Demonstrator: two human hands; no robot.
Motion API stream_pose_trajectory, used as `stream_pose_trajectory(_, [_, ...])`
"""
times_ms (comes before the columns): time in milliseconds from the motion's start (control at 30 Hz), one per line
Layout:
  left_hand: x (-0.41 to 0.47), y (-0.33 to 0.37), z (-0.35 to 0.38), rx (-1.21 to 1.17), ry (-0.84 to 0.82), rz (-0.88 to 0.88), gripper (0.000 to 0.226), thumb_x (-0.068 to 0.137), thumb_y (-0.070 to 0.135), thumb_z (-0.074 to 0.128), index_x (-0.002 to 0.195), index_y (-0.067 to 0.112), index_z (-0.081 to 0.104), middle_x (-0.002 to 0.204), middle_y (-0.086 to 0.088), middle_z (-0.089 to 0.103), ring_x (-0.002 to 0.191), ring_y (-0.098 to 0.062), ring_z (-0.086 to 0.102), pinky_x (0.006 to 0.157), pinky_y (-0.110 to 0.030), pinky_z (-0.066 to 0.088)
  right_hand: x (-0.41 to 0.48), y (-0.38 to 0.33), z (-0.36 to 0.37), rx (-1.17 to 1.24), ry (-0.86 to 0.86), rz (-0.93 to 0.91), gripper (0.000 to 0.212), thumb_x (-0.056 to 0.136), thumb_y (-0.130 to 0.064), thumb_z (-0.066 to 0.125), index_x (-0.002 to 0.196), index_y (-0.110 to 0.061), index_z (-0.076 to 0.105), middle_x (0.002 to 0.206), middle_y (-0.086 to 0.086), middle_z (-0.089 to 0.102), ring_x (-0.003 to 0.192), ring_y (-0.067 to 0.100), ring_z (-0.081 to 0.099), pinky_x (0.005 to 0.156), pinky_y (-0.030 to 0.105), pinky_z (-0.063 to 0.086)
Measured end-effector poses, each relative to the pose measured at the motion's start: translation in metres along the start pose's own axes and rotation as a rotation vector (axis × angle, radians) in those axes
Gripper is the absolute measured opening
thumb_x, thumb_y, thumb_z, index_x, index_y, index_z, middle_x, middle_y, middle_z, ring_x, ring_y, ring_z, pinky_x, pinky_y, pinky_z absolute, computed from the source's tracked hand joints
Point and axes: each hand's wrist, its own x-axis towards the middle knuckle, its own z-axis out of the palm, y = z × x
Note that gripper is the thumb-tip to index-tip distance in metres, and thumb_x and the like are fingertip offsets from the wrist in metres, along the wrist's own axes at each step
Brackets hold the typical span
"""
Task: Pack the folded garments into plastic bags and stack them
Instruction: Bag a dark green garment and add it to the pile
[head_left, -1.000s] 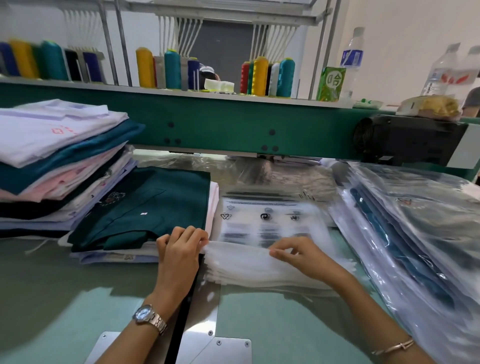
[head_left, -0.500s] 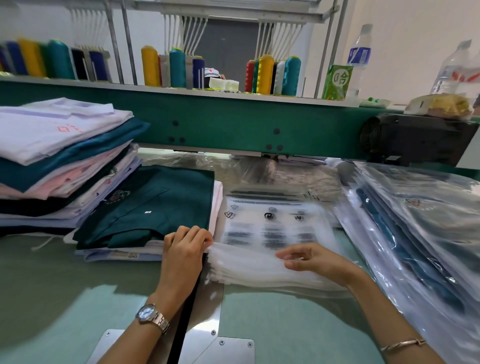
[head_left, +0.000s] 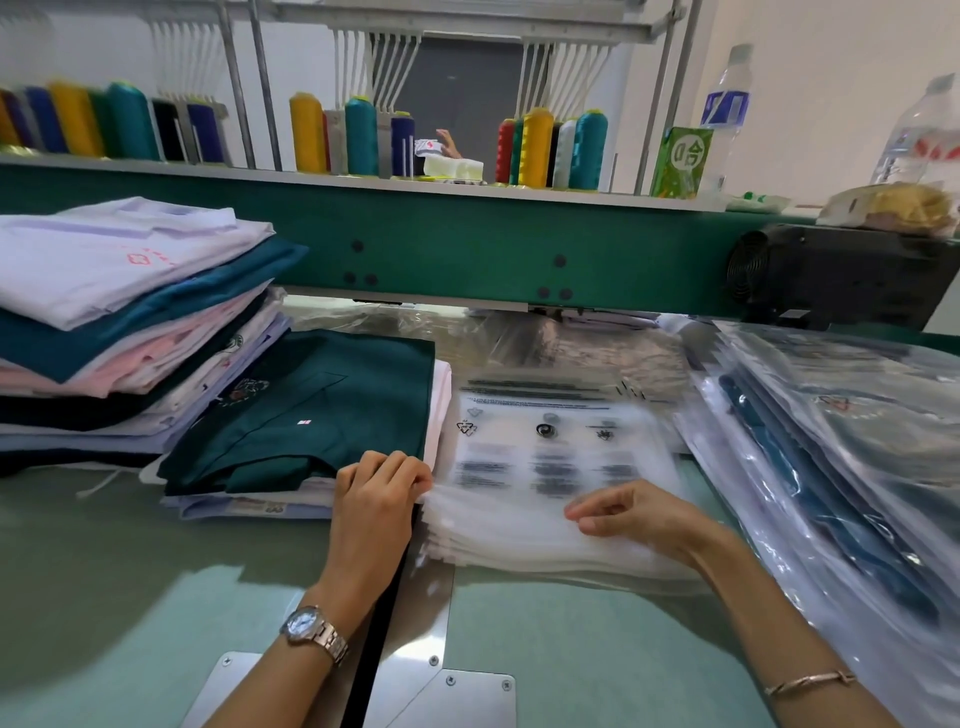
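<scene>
A stack of empty clear plastic bags (head_left: 545, 467) with printed warnings lies flat in the middle of the table. My left hand (head_left: 376, 499) has its fingers curled over the stack's near left corner and pinches the edge. My right hand (head_left: 639, 514) rests on the stack's near right part, thumb and fingers bent on the top bag. A folded dark green garment (head_left: 317, 410) tops a low pile just left of the bags. Further left stands a tall pile of folded garments (head_left: 119, 312). Bagged garments (head_left: 831, 467) are stacked on the right.
A green machine beam (head_left: 467, 244) crosses behind the table, with thread cones (head_left: 358, 135) and bottles (head_left: 727, 104) on top. A black motor housing (head_left: 831, 270) sits at the back right. A metal plate (head_left: 415, 670) with a dark slot lies near the table's front edge.
My right hand has slid a little to the right along the near edge of the bag stack. My left hand stays on the left corner.
</scene>
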Motion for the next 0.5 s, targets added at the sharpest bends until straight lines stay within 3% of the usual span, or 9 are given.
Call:
stream_pose_trajectory(133, [0.0,0.0,-0.001,-0.014,0.007,-0.006,0.024,0.095,0.031,0.038,0.087,0.027,0.061,0.085,0.017,0.056,0.085,-0.013,0.051,0.077,-0.025,0.024,-0.002,-0.003,0.013,-0.161,0.067,-0.19,0.019,0.071,-0.038,0.08,0.087,-0.026,0.08,0.104,-0.011,0.073,0.096,0.007,0.068,0.08,0.02,0.05])
stream_pose_trajectory(300, [-0.001,0.0,-0.001,-0.018,0.005,-0.007,0.023,0.095,0.03,0.039,0.088,0.027,0.061,0.086,0.017,0.057,0.086,-0.013,0.051,0.078,-0.025,0.024,-0.003,-0.002,0.023,-0.4,0.137,-0.323,0.015,0.078,-0.04,0.077,0.092,-0.034,0.078,0.101,-0.019,0.071,0.091,0.001,0.066,0.074,0.018,0.051])
stream_pose_trajectory(500, [0.0,0.001,0.0,-0.026,0.009,-0.012,0.018,0.093,0.026,0.043,0.087,0.027,0.06,0.084,0.017,0.056,0.085,-0.013,0.05,0.077,-0.028,0.028,-0.007,-0.008,0.029,-0.73,0.191,-0.469,0.021,0.084,-0.038,0.067,0.09,-0.021,0.079,0.095,-0.016,0.072,0.078,-0.001,0.065,0.068,0.017,0.051])
